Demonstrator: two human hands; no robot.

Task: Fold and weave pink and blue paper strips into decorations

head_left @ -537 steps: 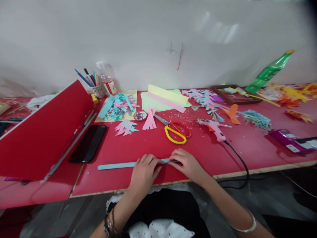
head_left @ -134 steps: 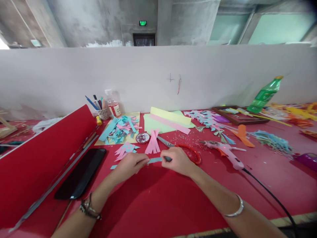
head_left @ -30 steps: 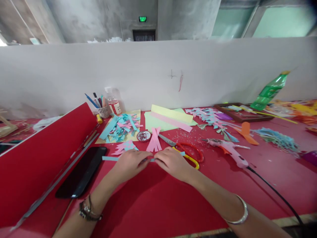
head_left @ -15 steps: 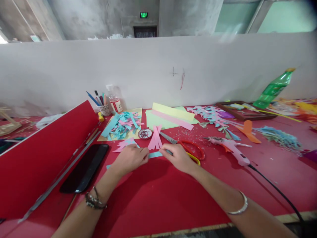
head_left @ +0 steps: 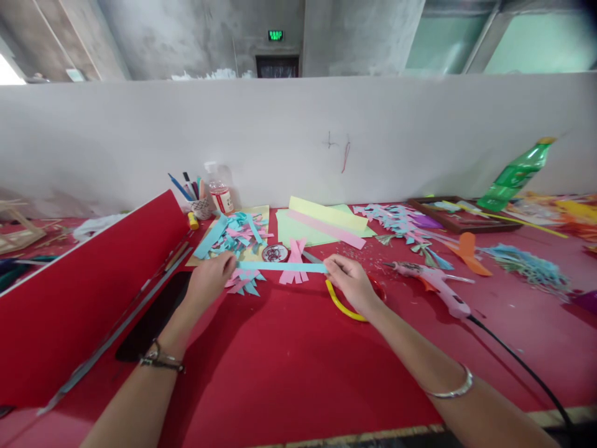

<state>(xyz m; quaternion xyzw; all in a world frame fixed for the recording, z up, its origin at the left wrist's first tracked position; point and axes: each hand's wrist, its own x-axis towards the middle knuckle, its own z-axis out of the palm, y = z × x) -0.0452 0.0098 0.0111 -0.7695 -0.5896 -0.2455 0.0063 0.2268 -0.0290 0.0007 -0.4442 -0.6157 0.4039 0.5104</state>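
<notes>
Red counter [head_left: 289,373] below a white partition [head_left: 261,143]. I note left grip [head_left: 212,275] and right grip [head_left: 352,283] farther apart than a moment ago, each pinching an end of the light-blue paper strip [head_left: 265,266]; it spans straight before the pink paper strips [head_left: 293,277], more length exposed, seemingly pulled taut.

Strip [head_left: 280,266] between left hand [head_left: 212,277] and right hand [head_left: 351,279], phone [head_left: 152,320] left, glue gun [head_left: 436,283] right, sheets [head_left: 291,231] behind

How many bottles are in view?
2: a clear bottle beside the pen cup, and a green bottle by the brown tray at right. The red board could hide more.
</notes>
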